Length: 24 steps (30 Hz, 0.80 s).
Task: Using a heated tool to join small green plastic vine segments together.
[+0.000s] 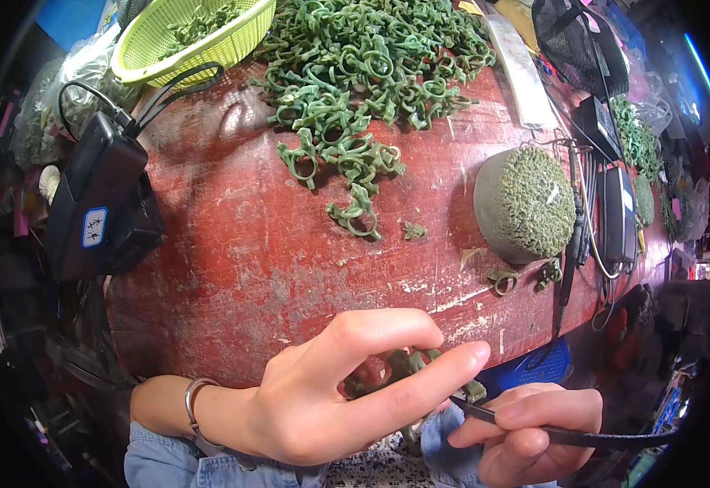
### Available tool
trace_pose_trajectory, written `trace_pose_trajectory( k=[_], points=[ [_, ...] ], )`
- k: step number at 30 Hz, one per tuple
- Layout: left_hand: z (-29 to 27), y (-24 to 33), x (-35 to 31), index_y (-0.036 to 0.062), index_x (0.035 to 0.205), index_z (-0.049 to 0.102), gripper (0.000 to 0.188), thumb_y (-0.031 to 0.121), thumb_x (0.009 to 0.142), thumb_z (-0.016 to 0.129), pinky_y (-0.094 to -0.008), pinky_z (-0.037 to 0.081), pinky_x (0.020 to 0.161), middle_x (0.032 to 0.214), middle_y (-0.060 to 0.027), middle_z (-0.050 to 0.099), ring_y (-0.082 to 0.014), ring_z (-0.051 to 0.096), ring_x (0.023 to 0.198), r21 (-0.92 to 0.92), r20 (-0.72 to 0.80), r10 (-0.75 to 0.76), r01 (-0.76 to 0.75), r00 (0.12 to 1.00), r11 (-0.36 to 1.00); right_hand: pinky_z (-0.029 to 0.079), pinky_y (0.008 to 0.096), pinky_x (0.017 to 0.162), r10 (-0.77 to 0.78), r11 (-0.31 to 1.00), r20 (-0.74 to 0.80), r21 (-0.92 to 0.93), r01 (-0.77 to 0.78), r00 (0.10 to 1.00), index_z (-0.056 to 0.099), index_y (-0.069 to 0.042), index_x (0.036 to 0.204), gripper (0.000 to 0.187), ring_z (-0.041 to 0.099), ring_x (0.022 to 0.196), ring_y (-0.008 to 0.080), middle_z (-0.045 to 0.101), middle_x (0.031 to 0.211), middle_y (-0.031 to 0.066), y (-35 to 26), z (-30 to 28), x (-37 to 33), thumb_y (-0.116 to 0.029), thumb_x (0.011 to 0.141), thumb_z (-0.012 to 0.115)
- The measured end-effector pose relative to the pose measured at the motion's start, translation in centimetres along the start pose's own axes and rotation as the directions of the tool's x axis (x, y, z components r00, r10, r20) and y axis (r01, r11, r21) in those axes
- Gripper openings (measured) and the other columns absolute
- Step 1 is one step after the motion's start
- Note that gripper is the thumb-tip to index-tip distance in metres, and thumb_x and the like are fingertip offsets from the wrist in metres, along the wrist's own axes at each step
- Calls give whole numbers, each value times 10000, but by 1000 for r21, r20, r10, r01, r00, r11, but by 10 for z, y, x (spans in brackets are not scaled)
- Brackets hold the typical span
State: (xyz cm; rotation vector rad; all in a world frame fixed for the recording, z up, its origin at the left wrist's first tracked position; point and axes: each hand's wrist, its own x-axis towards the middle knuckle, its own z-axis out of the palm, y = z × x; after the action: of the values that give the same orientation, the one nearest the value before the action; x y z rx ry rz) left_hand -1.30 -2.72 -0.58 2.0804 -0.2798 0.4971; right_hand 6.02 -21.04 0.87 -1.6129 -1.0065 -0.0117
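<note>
My left hand (314, 398), with a silver bangle (193, 407) at the wrist, is closed at the table's near edge around a green, wax-like ring piece (406, 363). Its fingers hide much of that piece, and I cannot tell whether there are more. In my right hand (538, 431) is a slim black pointed tool (599, 440), gripped between thumb and fingers. The tool's dark tip points left, touching or almost touching the green material by my left fingertips. Farther off lies a large heap of similar green ring pieces (371, 61), with one ring piece (356, 213) at its near end.
A round block topped with green crumbs (526, 203) stands right, a loose ring (504, 282) before it. Corded black devices (615, 211) line the right edge; a black device (98, 195) stands left. A yellow-green basket (200, 49) sits far left, a blue basket (534, 368) below the table edge.
</note>
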Motion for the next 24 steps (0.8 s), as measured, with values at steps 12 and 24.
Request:
trace_pose_trajectory(
  k=[12,24],
  points=[
    [5,-3,-1,25,1040,655,384,5,671,759,-196,480,570,1005,-113,441,-138,546,731,57,-26,52,-51,998,997,459,207,454,249,968,139,-19,-249,958,523,88,893,251,557,497,96,573,571,73,-21,2,26,-162,912,536],
    [7,2,1,4,1062,628,423,48,672,786,-209,494,592,1000,-105,452,-124,575,738,-109,0,-121,120,993,987,447,211,461,221,975,108,-17,-220,969,538,102,878,324,557,498,121,611,618,113,-16,-2,3,-220,912,540]
  ],
)
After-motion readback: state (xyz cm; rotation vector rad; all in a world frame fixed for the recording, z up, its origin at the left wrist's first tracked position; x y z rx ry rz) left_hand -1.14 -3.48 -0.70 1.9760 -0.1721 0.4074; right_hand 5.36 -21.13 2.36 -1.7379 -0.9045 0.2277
